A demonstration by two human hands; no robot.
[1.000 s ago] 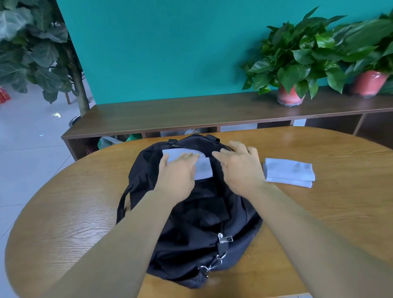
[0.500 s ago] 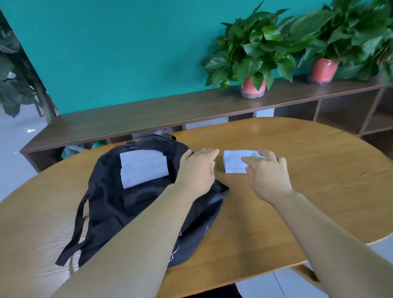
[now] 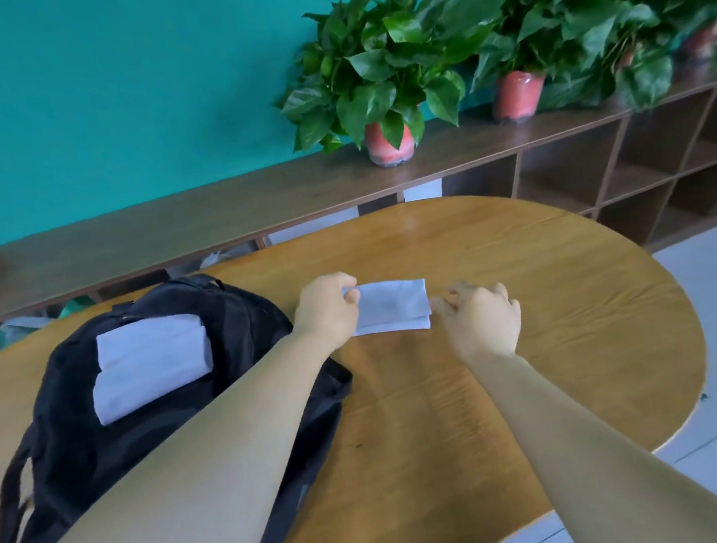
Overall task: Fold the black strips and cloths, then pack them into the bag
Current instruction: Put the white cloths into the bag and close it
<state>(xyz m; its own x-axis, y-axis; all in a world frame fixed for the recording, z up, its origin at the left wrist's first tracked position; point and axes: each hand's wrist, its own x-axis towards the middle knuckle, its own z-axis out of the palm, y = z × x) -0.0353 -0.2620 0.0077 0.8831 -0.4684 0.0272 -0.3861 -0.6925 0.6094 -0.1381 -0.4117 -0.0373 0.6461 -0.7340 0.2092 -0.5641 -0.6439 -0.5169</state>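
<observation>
We're on the packing step now. One folded cloth [image 3: 153, 365] already sits on the bag [image 3: 239, 326]. Our left hand [image 3: 327, 311] pinches the second cloth's [image 3: 393, 307] left edge on the table [image 3: 526, 299], while the right hand [image 3: 479, 321] hovers loosely curled beside it. Next up, probably lifting it over without unfolding.

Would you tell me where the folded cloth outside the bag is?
Head view: folded cloth lies on the table, right of the bag, between the left hand and right hand.
</observation>
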